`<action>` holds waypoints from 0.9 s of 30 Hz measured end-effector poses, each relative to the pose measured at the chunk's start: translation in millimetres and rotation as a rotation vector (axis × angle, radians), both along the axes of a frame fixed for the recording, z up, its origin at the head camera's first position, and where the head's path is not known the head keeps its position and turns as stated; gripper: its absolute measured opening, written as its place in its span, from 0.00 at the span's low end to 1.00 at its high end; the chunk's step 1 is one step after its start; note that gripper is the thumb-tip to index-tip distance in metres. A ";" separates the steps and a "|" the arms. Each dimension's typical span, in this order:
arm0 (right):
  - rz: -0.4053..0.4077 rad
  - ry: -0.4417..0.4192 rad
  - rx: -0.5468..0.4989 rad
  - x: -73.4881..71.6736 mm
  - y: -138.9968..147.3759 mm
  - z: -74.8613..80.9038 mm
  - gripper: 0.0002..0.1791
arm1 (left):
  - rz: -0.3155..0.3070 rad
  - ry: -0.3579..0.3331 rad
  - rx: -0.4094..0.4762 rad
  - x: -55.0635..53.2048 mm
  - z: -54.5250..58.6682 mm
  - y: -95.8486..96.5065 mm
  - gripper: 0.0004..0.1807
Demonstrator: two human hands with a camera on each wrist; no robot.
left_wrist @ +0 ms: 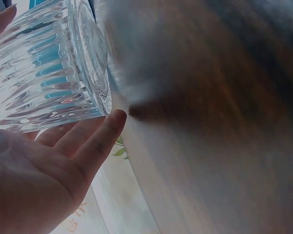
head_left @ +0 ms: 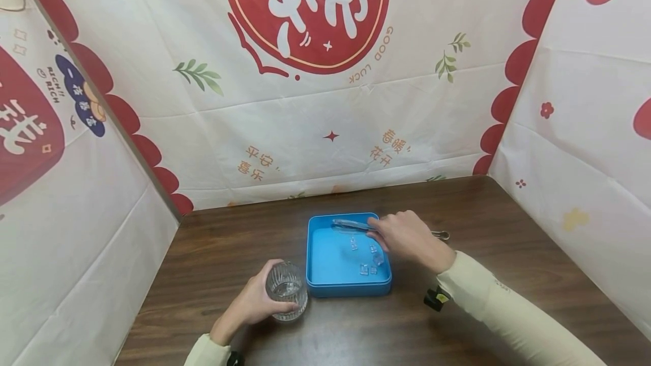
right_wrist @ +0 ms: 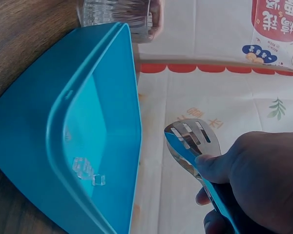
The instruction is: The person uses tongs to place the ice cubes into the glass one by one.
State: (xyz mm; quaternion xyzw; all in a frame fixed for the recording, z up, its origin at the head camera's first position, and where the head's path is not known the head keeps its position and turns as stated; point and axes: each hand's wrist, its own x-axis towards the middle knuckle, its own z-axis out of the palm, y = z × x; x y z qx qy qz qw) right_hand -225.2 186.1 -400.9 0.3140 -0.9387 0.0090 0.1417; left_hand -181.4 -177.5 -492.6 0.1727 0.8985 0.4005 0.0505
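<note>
While holding a clear glass with wavy sides in the left hand, also grips a pair of shiny tongs in the right hand. Clasps the glass with the thumb on the near side and the fingers round the far side, spread just as wide as the glass. Has the glass just to the left of a blue box, by its near left corner. Cannot tell from here whether lifted a little or resting on the brown table. Bends the right thumb and fingers round the tongs, with the handle end poking out to the right, past the hand. Points the slotted metal ends left, over the far part of the blue box and higher than its rim. Cannot tell the size of the gap between the two metal ends. Has small clear cubes down on the floor of the box, mostly in the right half, some near and some farther back. Wears pale sleeves. Faces a white cloth with red shapes and green leaves, just past the far edge of the table.
</note>
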 end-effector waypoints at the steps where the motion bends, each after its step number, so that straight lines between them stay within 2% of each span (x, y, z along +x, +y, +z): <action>1: -0.001 0.002 0.000 0.1 -0.1 0.7 0.11 | 0.001 -0.001 0.001 0.0 0.1 0.1 0.52; 14: 0.008 0.005 -0.033 2.3 -6.1 8.2 0.10 | 0.000 -0.002 -0.006 -0.5 -1.0 -0.2 0.52; 27: 0.084 0.060 -0.049 7.9 -21.4 16.8 0.12 | 0.001 0.007 -0.008 -0.2 -0.7 0.0 0.52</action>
